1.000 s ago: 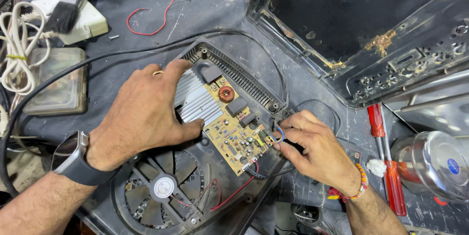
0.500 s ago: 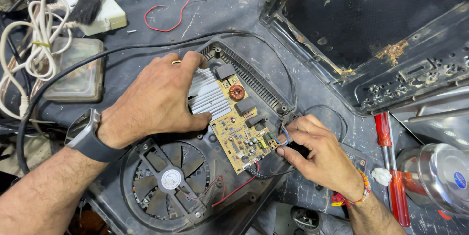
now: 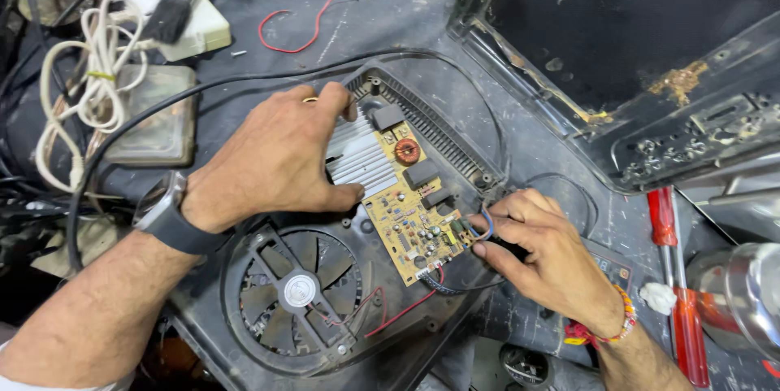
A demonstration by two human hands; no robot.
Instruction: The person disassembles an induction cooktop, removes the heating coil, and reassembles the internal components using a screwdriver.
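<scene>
The circuit board [image 3: 406,212] lies in the open black casing [image 3: 268,342], beside the fan [image 3: 299,291]. It looks light, stiff and fragile; grip it by the edges or finned metal block. Your left hand [image 3: 272,159] lies spread on that block; your right hand [image 3: 540,257] pinches the blue wire [image 3: 485,224].

left hand [image 3: 276,155] spread flat, right hand [image 3: 540,253] pinching

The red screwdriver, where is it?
In the head view, the red screwdriver lies at the right edge of the bench, just beyond the right hand, beside a shiny metal pot.
</scene>
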